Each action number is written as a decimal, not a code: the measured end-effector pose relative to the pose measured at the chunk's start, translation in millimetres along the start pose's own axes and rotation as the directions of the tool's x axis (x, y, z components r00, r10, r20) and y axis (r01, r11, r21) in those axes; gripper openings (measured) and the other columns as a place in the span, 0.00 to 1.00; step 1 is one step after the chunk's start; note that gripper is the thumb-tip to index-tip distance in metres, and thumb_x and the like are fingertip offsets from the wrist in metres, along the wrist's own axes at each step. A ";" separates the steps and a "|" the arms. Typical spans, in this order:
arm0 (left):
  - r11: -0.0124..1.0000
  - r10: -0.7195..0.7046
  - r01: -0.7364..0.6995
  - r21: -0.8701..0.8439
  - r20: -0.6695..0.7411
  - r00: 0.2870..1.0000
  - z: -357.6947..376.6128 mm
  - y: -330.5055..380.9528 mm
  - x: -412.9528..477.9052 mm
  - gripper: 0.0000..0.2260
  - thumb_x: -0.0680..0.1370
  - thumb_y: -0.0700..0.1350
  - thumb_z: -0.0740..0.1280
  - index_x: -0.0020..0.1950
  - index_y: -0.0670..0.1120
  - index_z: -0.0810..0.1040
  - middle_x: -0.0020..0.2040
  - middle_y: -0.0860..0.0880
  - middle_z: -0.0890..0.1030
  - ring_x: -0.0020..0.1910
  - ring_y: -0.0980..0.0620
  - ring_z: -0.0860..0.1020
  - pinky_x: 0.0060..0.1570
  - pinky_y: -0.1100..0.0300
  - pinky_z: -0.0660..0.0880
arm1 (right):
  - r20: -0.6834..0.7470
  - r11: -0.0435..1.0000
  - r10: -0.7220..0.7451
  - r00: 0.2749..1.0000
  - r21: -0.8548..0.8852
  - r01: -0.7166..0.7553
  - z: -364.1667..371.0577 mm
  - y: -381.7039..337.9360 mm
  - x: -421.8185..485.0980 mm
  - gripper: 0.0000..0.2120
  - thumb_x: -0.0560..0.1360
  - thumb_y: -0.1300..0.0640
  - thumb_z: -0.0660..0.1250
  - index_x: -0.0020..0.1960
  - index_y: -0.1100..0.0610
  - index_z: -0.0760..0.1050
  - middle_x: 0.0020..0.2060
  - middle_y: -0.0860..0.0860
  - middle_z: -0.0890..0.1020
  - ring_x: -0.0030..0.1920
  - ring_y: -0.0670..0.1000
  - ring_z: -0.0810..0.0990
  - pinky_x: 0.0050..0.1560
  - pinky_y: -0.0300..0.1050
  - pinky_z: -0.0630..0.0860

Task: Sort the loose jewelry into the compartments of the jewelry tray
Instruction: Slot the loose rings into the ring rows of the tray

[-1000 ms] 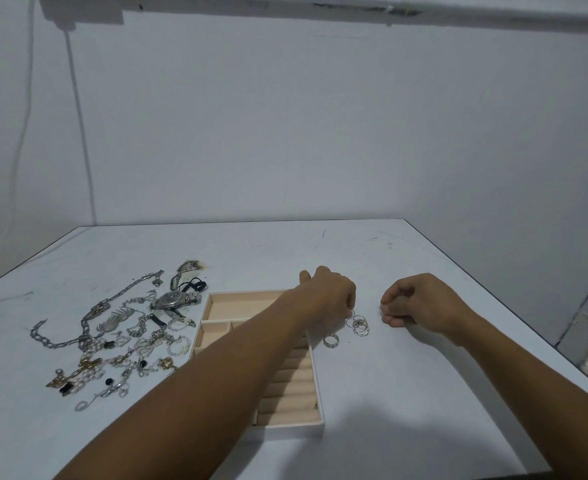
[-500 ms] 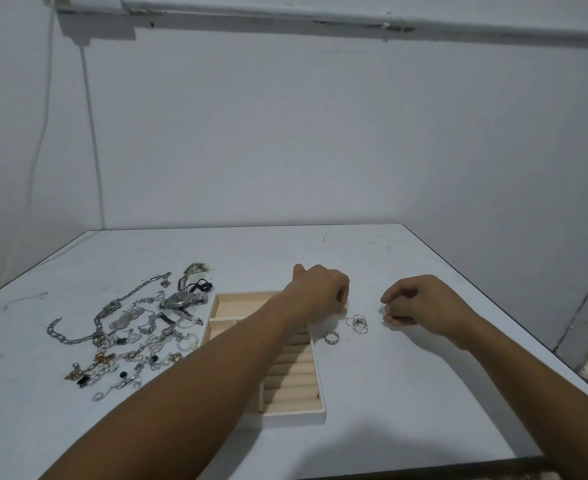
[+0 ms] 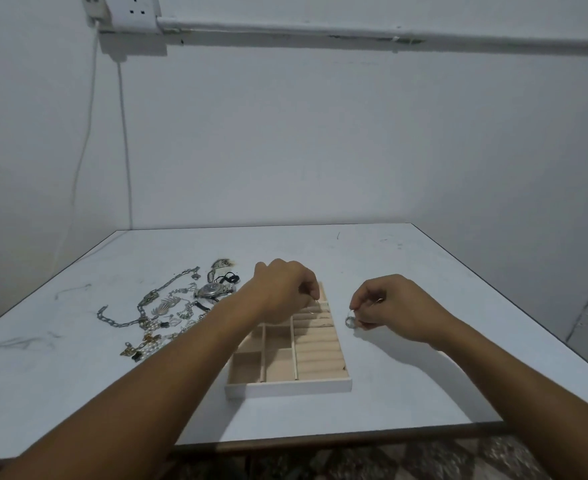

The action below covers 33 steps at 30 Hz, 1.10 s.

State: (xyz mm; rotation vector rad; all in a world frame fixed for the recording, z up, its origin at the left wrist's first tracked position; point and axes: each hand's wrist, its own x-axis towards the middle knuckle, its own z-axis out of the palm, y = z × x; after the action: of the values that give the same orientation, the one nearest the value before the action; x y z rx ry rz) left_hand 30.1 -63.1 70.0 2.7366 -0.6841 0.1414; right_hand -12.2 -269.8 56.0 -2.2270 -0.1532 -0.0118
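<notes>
Two bare hands reach over a pale blue-white surface (image 3: 406, 271) at the middle of the frame. Left hand (image 3: 285, 292) hovers over the far end of the beige compartmented jewelry tray with a white rim (image 3: 289, 388), its grip curled and pressed together on what looks like a thin silver ring, too small to make out well, just above the ridged ring rolls that fill the tray's right-hand column. Right hand (image 3: 393, 304) sits right of the tray, its grip pinching a small cluster of thin silver rings (image 3: 351, 321) that touch or hang just above the surface beside the tray's right wall. Square compartments at the tray's near left show only beige lining. Left of the tray, in the centre-left of the frame, lies a tangled heap of loose silver and gold chains, pearls and clasps (image 3: 154, 317), with a silver metal wristwatch (image 3: 214, 291) at its upper right edge
</notes>
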 end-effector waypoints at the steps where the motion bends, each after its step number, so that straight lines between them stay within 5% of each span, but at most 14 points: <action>1: 1.000 -0.009 0.009 -0.008 -0.008 1.000 -1.5 -1.4 -4.2 0.05 0.77 0.45 0.66 0.49 0.53 0.80 0.50 0.55 0.82 0.55 0.52 0.75 0.60 0.53 0.65 | 0.006 1.000 -0.008 1.000 -0.021 0.008 3.6 -3.8 -1.0 0.05 0.72 0.66 0.67 0.42 0.59 0.81 0.34 0.53 0.85 0.36 0.48 0.86 0.43 0.38 0.79; 11: 0.998 -0.018 0.015 -0.059 -0.056 0.998 8.5 -12.7 -20.4 0.04 0.75 0.46 0.68 0.48 0.54 0.82 0.46 0.55 0.83 0.52 0.53 0.78 0.62 0.49 0.68 | -0.006 0.968 -0.091 0.996 -0.237 0.087 27.6 -21.5 4.9 0.12 0.72 0.64 0.67 0.37 0.49 0.80 0.29 0.45 0.81 0.29 0.40 0.77 0.33 0.29 0.70; 26: 0.999 0.005 -0.009 -0.047 -0.090 0.996 30.6 -11.8 -15.4 0.04 0.75 0.49 0.69 0.48 0.54 0.82 0.47 0.55 0.84 0.51 0.54 0.77 0.59 0.54 0.65 | -0.048 0.951 -0.135 0.990 -0.288 0.116 36.6 -6.5 11.7 0.10 0.71 0.63 0.69 0.39 0.49 0.81 0.35 0.48 0.84 0.39 0.48 0.82 0.43 0.39 0.77; 33: 1.000 0.024 -0.026 -0.017 -0.085 0.996 30.7 -17.0 -17.6 0.05 0.74 0.50 0.70 0.48 0.54 0.83 0.46 0.56 0.84 0.52 0.54 0.77 0.61 0.53 0.64 | -0.036 0.953 -0.130 0.991 -0.281 0.115 41.3 -5.8 14.4 0.09 0.71 0.63 0.68 0.39 0.50 0.82 0.35 0.47 0.84 0.38 0.45 0.83 0.40 0.33 0.76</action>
State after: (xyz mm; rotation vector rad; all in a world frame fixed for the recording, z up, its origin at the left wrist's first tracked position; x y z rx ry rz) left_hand 23.2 -51.1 33.3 2.6883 -0.6931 0.2539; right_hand -0.4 -232.2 36.0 -2.4923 -0.2745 -0.1712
